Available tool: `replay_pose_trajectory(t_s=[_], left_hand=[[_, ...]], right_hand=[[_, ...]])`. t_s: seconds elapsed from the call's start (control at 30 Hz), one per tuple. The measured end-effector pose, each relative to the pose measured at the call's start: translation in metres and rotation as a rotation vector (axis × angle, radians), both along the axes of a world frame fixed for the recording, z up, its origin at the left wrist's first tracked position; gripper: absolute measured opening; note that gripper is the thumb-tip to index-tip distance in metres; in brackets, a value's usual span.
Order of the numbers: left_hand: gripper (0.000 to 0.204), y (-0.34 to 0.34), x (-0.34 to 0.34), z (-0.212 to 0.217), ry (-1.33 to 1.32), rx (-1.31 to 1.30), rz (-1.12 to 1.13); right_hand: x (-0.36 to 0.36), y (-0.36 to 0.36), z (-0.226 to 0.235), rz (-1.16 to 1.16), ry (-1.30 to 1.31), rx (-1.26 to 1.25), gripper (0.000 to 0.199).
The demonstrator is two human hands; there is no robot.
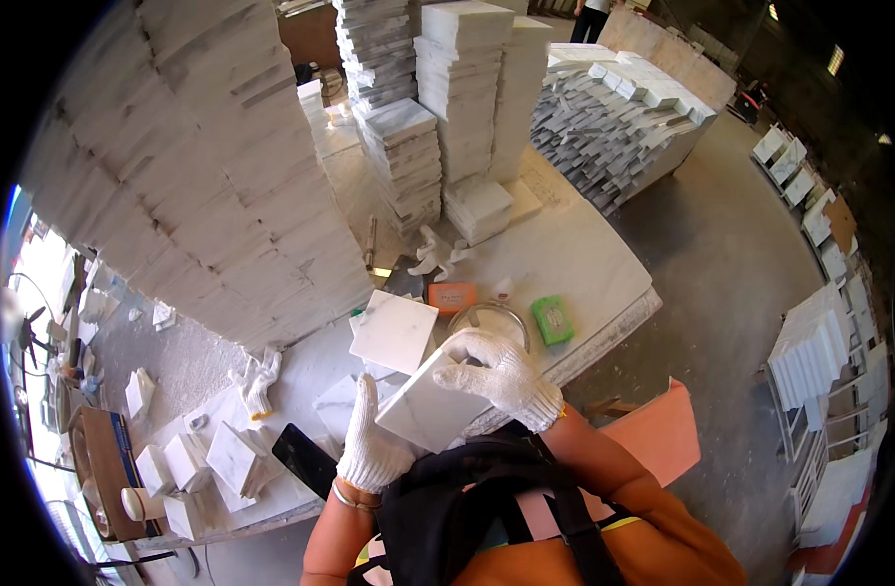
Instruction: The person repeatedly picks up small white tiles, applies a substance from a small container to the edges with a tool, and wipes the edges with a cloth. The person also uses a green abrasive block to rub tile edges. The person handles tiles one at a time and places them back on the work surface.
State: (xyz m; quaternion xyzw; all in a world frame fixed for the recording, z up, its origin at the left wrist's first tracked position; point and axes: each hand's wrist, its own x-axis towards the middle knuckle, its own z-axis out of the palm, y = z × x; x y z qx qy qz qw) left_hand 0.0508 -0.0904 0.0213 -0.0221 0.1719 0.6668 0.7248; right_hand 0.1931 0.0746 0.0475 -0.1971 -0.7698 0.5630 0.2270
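Observation:
A square white marble tile (430,402) is held tilted in front of my body. My right hand (503,379), in a white knit glove, grips its upper right edge, thumb across the face. At the lower left edge, my left hand (374,447), gloved alike, holds the tile with one finger pointing up; its other fingers are partly hidden. Just beyond lies another marble tile (394,330) on top of further pieces. A round metal-rimmed dish (514,322) shows partly behind my right hand, between an orange box (452,297) and a green box (552,320).
Tall tile stacks (457,107) rise at the back of the table, with a large stacked wall (203,186) at left. Marble blocks (237,459), a black phone (304,459) and a loose glove (258,383) lie at left. Racked slabs (809,342) stand right; a person (592,20) is far back.

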Motion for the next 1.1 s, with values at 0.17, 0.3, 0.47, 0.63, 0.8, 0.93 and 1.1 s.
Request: replay_pose_trajectory(t_s=[0.17, 0.3, 0.47, 0.63, 0.8, 0.93, 1.1], left_hand=[[0.066, 0.001, -0.001, 0.006, 0.664, 0.004, 0.047], [0.050, 0.001, 0.003, -0.004, 0.688, -0.097, 0.115], [0.047, 0.000, 0.002, -0.005, 0.582, -0.091, 0.131], [0.046, -0.003, 0.001, 0.000, 0.562, -0.087, 0.122], [0.043, -0.004, -0.002, -0.003, 0.589, -0.072, 0.122], [0.043, -0.002, 0.002, 0.012, 0.599, -0.061, 0.105], [0.043, -0.006, 0.000, 0.005, 0.613, -0.110, 0.109]], right_hand=[[0.009, -0.006, 0.010, -0.111, -0.043, -0.244, 0.019], [0.014, -0.012, 0.014, -0.130, -0.084, -0.169, 0.017], [0.012, 0.005, 0.011, -0.237, -0.107, -0.297, 0.041], [0.014, 0.006, 0.003, -0.220, 0.087, -0.331, 0.035], [0.007, -0.001, 0.001, -0.048, 0.172, -0.134, 0.041], [0.001, -0.015, 0.015, -0.052, 0.010, 0.104, 0.045], [0.003, 0.010, -0.008, -0.263, 0.098, 0.036, 0.037]])
